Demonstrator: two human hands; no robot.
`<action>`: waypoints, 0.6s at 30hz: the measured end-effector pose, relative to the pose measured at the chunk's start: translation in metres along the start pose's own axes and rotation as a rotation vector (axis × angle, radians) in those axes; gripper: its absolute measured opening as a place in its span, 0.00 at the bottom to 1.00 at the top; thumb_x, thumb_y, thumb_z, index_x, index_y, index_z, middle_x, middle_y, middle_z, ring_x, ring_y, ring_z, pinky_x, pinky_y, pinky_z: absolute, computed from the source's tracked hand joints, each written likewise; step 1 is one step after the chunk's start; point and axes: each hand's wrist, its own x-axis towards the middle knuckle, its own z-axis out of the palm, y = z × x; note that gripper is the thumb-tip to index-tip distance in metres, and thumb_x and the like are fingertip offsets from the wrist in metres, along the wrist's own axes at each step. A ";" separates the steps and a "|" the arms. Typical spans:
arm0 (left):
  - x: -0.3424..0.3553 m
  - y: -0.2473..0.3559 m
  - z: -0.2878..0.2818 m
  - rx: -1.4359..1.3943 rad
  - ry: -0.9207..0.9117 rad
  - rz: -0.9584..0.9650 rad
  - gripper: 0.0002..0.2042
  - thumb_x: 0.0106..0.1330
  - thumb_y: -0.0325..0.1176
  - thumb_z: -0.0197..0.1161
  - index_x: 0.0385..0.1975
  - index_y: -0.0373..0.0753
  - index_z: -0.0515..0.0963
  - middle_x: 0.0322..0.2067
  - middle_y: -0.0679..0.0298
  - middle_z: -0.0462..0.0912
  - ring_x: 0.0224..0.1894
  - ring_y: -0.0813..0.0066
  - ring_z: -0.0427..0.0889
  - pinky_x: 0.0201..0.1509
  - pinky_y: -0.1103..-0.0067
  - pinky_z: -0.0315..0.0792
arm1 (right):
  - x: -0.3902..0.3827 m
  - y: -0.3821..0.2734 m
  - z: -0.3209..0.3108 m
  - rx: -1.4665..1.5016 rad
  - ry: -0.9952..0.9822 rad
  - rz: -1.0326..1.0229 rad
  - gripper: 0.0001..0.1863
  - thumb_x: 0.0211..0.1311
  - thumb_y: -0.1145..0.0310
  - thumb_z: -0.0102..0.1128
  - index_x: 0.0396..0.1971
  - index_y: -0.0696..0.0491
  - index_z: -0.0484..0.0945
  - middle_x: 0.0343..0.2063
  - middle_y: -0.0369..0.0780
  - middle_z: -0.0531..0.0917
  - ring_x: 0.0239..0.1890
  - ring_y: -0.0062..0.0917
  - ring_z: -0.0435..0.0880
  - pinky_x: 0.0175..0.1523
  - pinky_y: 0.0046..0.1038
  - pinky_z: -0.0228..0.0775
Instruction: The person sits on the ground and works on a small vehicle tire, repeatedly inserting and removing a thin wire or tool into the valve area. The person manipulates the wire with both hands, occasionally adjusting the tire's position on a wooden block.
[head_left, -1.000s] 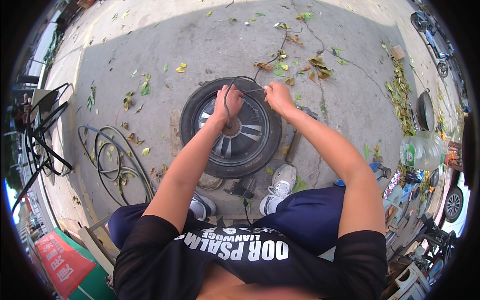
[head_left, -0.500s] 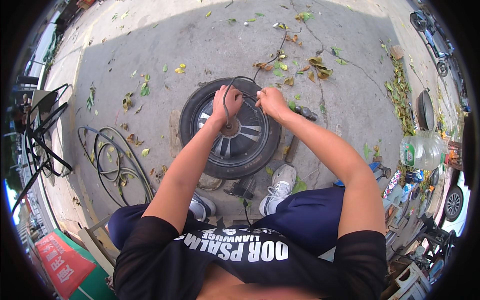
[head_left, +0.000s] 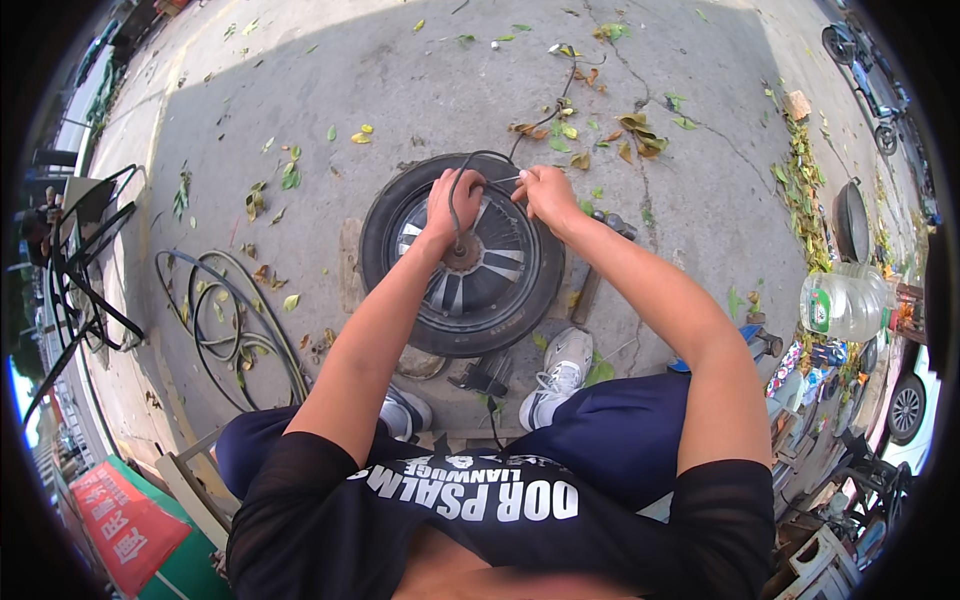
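Observation:
A wheel with a black tyre and silver-spoked hub lies flat on the pavement before my feet. A dark cable rises from its centre, passes over my left hand and loops onto the ground beyond. My left hand is closed at the wheel's upper part; what its fingers hold is hidden. My right hand, closed at the tyre's upper right, pinches a thin rod that points toward my left hand. Dark metal tools lie just right of the tyre, partly behind my right forearm.
A coiled hose lies at left, near a black metal frame. At right are fallen leaves, a black pan, a clear water jug and assorted clutter. A scooter and a car wheel show at the edge.
My right hand moved left and down across the tyre, then slightly up again, and is now a little left of where it started. My left hand stays nearly in place on the wheel.

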 end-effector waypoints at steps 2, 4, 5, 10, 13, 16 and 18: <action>0.000 0.004 -0.003 -0.020 -0.015 -0.024 0.08 0.55 0.32 0.60 0.33 0.39 0.81 0.33 0.58 0.83 0.42 0.56 0.77 0.47 0.66 0.71 | -0.002 -0.003 -0.006 -0.045 0.013 -0.004 0.14 0.69 0.66 0.47 0.30 0.61 0.77 0.21 0.42 0.83 0.13 0.21 0.74 0.22 0.28 0.67; 0.000 0.010 -0.007 -0.037 -0.049 -0.060 0.08 0.56 0.32 0.60 0.33 0.39 0.82 0.34 0.58 0.83 0.42 0.57 0.77 0.48 0.67 0.71 | -0.004 -0.003 -0.015 -0.089 0.029 -0.012 0.14 0.67 0.65 0.48 0.29 0.60 0.77 0.20 0.41 0.83 0.16 0.23 0.77 0.25 0.30 0.69; 0.002 0.011 -0.007 -0.024 -0.077 -0.036 0.07 0.56 0.32 0.60 0.32 0.39 0.82 0.33 0.58 0.83 0.42 0.57 0.77 0.47 0.67 0.71 | -0.001 0.003 -0.021 -0.134 0.046 -0.020 0.14 0.67 0.65 0.49 0.29 0.60 0.78 0.21 0.43 0.83 0.19 0.27 0.79 0.29 0.32 0.70; 0.008 0.006 0.003 0.109 -0.189 0.300 0.07 0.59 0.32 0.60 0.30 0.39 0.83 0.32 0.60 0.80 0.40 0.60 0.76 0.46 0.68 0.70 | 0.000 0.019 -0.039 -0.468 0.138 -0.119 0.15 0.64 0.62 0.51 0.28 0.60 0.79 0.28 0.51 0.83 0.35 0.47 0.82 0.42 0.44 0.71; 0.008 0.004 0.006 0.142 -0.211 0.312 0.07 0.58 0.34 0.60 0.29 0.40 0.83 0.31 0.62 0.79 0.40 0.61 0.75 0.44 0.68 0.69 | -0.008 0.017 -0.044 -0.697 0.065 -0.167 0.16 0.64 0.62 0.51 0.30 0.60 0.79 0.32 0.54 0.82 0.40 0.52 0.80 0.45 0.46 0.70; 0.009 0.007 0.006 0.165 -0.234 0.341 0.07 0.58 0.34 0.60 0.29 0.41 0.83 0.31 0.63 0.78 0.40 0.62 0.75 0.44 0.67 0.69 | -0.009 0.022 -0.040 -0.745 0.042 -0.142 0.16 0.64 0.61 0.51 0.30 0.60 0.80 0.32 0.54 0.82 0.41 0.51 0.79 0.46 0.46 0.70; 0.011 0.010 0.006 0.160 -0.236 0.353 0.07 0.58 0.33 0.59 0.28 0.41 0.84 0.31 0.63 0.78 0.40 0.62 0.75 0.43 0.67 0.69 | 0.000 0.031 -0.038 -0.629 0.045 -0.114 0.16 0.64 0.62 0.51 0.29 0.60 0.80 0.29 0.53 0.82 0.37 0.48 0.82 0.44 0.45 0.71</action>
